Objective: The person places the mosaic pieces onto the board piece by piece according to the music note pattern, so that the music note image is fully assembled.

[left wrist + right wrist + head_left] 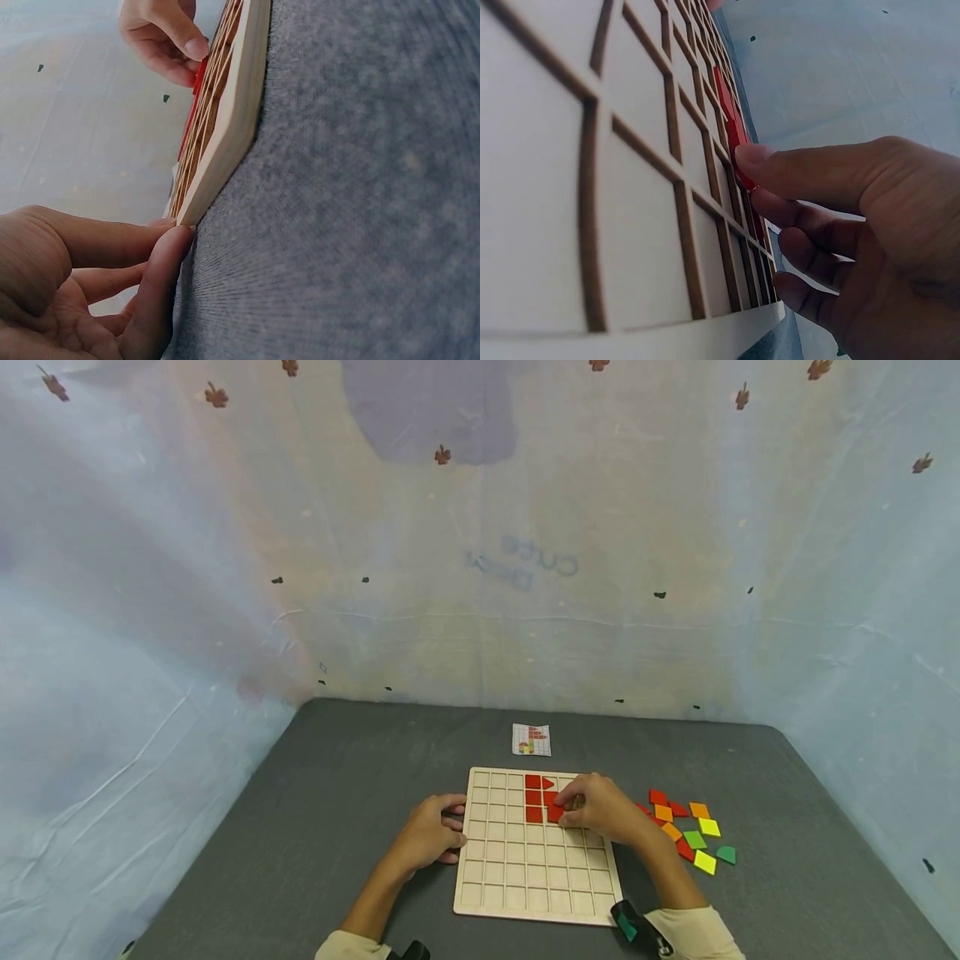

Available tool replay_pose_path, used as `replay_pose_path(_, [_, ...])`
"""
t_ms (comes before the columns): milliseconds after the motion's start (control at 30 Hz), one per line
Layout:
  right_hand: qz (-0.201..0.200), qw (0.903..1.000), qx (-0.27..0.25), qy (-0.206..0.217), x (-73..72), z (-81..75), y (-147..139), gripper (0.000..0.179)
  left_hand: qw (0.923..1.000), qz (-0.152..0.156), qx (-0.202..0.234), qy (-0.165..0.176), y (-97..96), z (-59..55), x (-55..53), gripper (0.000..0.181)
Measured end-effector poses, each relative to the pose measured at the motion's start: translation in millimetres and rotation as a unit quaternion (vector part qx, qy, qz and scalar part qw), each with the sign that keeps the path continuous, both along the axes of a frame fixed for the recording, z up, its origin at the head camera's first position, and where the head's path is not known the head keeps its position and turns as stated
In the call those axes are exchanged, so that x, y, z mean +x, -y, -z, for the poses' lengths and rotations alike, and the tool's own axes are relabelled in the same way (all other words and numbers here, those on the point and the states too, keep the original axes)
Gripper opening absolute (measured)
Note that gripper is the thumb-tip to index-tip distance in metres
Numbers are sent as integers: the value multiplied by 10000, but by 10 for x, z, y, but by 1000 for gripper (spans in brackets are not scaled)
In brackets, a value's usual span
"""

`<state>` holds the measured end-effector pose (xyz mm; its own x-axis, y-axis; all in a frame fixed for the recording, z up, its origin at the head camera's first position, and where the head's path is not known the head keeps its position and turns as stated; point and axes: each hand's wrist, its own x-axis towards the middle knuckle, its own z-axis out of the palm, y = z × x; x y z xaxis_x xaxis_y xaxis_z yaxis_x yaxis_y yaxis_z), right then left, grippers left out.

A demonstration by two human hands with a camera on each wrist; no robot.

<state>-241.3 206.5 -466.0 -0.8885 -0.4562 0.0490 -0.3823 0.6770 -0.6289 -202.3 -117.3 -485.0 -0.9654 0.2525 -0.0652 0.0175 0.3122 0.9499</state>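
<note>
A wooden grid board (495, 885) lies on the table, with red tiles in its upper middle squares: a column of red squares (533, 797) and a red triangle (548, 783) beside the top one. My left hand (426, 835) holds the board's left edge; in the left wrist view its thumb (169, 270) and forefinger pinch the rim. Over the board, my right hand (603, 810) pinches a red square tile (554, 815) between thumb and fingers, right of that column. The right wrist view shows the thumb (754, 156) against the red piece, low over the grid.
Right of the board lies a loose group of red, orange, yellow and green tiles (695, 840), partly behind my right forearm. A small printed card (531, 740) with a coloured grid pattern lies beyond the board. A pale patterned curtain (480, 652) surrounds the grey table (360, 760).
</note>
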Motion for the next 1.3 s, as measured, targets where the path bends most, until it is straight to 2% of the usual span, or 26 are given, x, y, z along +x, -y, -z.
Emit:
replay_pose_path(433, [-5, 10000, 61, 21, 8, 4, 62, 17, 10000, -5, -12, -6, 0, -5, 2, 66])
replay_pose_path(700, [58, 9997, -225, 99, 8, -11, -13, 19, 10000, 4, -7, 0, -3, -13, 4, 65])
replay_pose_path(933, [336, 9987, -354, 131, 15, -65, -152, 20, 10000, 25, 23, 11, 4, -8, 9, 65])
replay_pose_path(1300, [1036, 9940, -290, 192, -29, -89, -414, 30, 10000, 13, 15, 18, 1, -3, 7, 65])
